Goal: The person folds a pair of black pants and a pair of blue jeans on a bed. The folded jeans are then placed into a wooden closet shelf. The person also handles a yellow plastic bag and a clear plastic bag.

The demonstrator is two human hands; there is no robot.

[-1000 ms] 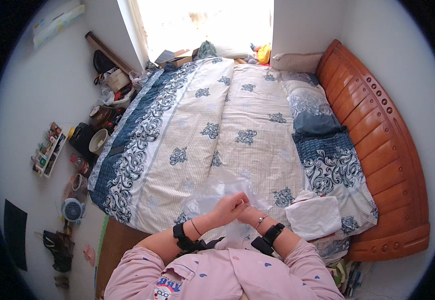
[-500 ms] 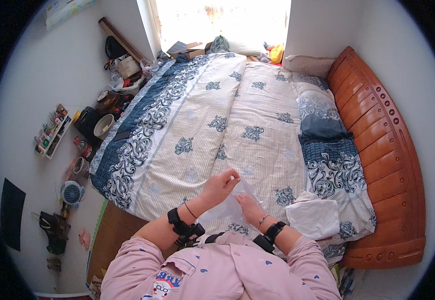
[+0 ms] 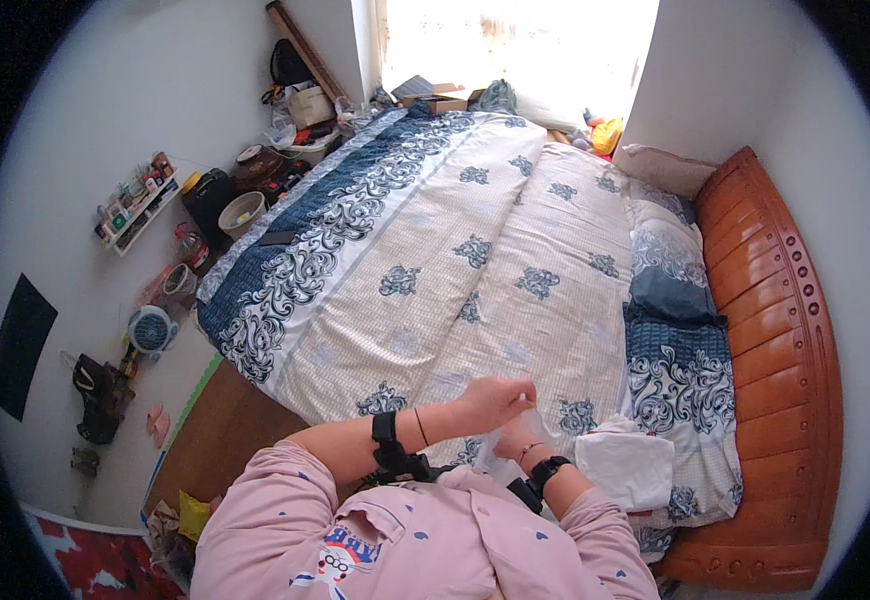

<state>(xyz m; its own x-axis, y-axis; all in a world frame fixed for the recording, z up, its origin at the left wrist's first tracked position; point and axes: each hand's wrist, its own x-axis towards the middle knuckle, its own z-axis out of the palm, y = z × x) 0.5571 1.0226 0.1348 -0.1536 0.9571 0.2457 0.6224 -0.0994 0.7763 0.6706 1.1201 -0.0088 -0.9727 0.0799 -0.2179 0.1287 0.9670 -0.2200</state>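
A thin, translucent white plastic bag (image 3: 492, 462) is bunched between my hands, just above the near edge of the bed. My left hand (image 3: 492, 402) reaches across to the right with its fingers pinched together at the bag's upper part. Just below it, my right hand (image 3: 515, 437) is closed around the bag, its fingers partly covered by the film and by the left hand. To the right of my right hand, a folded white cloth (image 3: 630, 465) lies on the bedding.
The bed (image 3: 435, 250) has a patterned beige and dark blue cover. An orange-brown padded headboard (image 3: 770, 340) runs along its right side. A dark phone-like slab (image 3: 276, 238) rests near the left edge. Beyond that are a white bucket (image 3: 242, 212) and a small blue fan (image 3: 152, 330).
The view has swung left, so the room appears shifted to the right. My left hand has moved down and right, close over the right hand, and the bag looks more gathered.
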